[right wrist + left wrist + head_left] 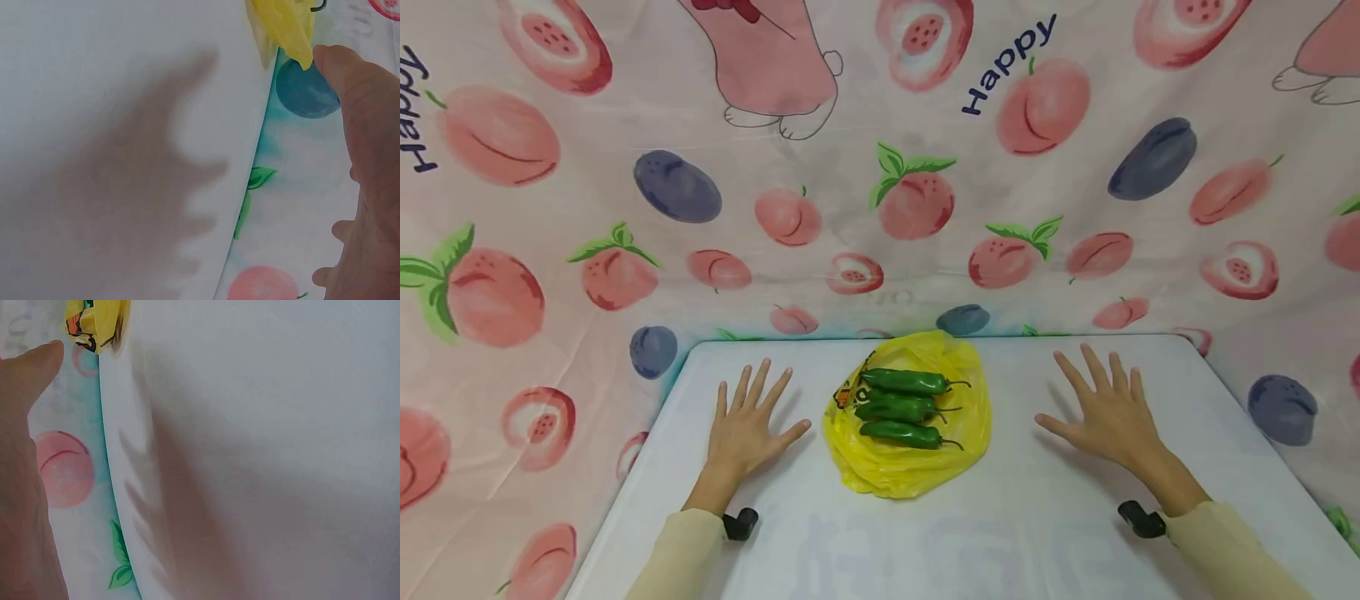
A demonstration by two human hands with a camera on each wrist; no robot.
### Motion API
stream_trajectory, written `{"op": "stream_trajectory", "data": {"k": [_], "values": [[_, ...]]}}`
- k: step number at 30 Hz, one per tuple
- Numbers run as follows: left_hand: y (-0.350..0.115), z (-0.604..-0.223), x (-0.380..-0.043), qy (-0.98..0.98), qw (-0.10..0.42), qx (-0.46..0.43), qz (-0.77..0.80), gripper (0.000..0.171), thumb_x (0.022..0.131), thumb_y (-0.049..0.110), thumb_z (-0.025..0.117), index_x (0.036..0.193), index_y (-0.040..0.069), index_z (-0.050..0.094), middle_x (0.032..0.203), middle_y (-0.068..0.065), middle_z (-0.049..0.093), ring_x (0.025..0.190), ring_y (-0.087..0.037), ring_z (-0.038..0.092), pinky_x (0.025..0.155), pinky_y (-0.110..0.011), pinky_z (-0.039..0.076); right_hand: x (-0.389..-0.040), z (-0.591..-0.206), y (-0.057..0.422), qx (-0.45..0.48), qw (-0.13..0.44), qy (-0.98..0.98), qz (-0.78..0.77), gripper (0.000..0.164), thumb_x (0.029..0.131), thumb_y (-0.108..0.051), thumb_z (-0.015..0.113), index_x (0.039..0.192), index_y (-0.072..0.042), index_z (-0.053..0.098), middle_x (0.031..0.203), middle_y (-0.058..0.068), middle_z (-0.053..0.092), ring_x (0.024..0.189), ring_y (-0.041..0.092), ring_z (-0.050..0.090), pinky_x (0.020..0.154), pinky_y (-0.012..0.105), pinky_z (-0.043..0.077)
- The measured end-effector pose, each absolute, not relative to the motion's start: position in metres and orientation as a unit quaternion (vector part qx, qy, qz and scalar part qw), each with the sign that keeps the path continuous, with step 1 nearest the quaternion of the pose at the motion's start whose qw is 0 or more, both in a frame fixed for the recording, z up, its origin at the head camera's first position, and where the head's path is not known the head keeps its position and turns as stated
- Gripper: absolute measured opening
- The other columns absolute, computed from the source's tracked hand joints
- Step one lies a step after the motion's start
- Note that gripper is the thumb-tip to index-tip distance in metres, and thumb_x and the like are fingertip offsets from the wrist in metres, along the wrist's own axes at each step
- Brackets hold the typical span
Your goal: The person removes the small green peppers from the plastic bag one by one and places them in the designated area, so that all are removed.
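Note:
Three long green peppers (901, 407) with dark curved stems lie side by side on a crumpled yellow plastic bag (910, 482) in the head view. My left hand (744, 433) is to the left of the bag, fingers straight and spread, holding nothing. On the other side, my right hand (1108, 417) is spread the same way, with its thumb toward the bag. Each hand casts a shadow on the white surface. A corner of the bag (94, 331) shows past the thumb in the left wrist view. The right wrist view has the bag's edge (287, 28) and one pepper stem (320, 6).
The white tabletop (925, 550) reaches back to a pink cloth (820, 167) printed with peaches, dark plums and lettering. Small black cameras sit on the left wrist (741, 524) and the right wrist (1142, 519), by the cream sleeves.

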State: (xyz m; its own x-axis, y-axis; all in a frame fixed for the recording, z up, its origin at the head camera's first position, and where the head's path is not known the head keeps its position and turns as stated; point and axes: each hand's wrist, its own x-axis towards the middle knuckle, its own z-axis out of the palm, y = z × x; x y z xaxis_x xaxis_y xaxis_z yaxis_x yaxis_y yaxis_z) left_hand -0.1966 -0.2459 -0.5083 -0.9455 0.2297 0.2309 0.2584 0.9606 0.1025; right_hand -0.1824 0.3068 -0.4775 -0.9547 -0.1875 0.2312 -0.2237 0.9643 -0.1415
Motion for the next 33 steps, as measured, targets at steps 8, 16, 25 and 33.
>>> {"op": "stream_trajectory", "data": {"k": [8,16,25,33], "values": [[-0.24,-0.507,-0.196,-0.986,0.098,-0.12,-0.062,0.091,0.089,0.078,0.051,0.164,0.032,0.026,0.172,-0.008,0.01,0.156,-0.04,0.011,0.12,-0.062,-0.006,-0.179,-0.478,0.301,0.103,0.104,-0.986,0.083,0.107,0.081,-0.071,0.071,0.164,-0.024,0.023,0.164,0.028,0.021,0.142,0.067,0.017,0.109,0.08,0.008],[-0.235,-0.507,-0.198,-0.985,0.099,-0.126,-0.068,0.092,0.089,0.077,0.053,0.164,0.033,0.024,0.173,-0.007,0.01,0.156,-0.039,0.009,0.119,-0.063,-0.006,-0.178,-0.475,0.302,0.112,0.112,-0.984,0.086,0.106,0.081,-0.071,0.071,0.164,-0.023,0.024,0.165,0.026,0.021,0.142,0.066,0.018,0.109,0.08,0.006],[-0.236,-0.504,-0.194,-0.981,0.11,-0.13,-0.094,0.092,0.088,0.076,0.056,0.164,0.034,0.025,0.172,-0.01,0.011,0.154,-0.044,0.015,0.118,-0.067,0.004,-0.186,-0.466,0.306,0.136,0.096,-0.983,0.083,0.106,0.082,-0.069,0.072,0.164,-0.024,0.022,0.163,0.028,0.022,0.14,0.066,0.021,0.107,0.08,0.015],[-0.235,-0.495,-0.188,-0.977,0.112,-0.14,-0.116,0.091,0.088,0.075,0.058,0.163,0.038,0.023,0.172,-0.012,0.011,0.146,-0.048,0.027,0.115,-0.068,0.019,-0.196,-0.456,0.307,0.202,0.1,-0.969,0.101,0.104,0.083,-0.06,0.077,0.164,-0.024,0.023,0.162,0.028,0.024,0.138,0.065,0.026,0.108,0.077,0.021]]}}
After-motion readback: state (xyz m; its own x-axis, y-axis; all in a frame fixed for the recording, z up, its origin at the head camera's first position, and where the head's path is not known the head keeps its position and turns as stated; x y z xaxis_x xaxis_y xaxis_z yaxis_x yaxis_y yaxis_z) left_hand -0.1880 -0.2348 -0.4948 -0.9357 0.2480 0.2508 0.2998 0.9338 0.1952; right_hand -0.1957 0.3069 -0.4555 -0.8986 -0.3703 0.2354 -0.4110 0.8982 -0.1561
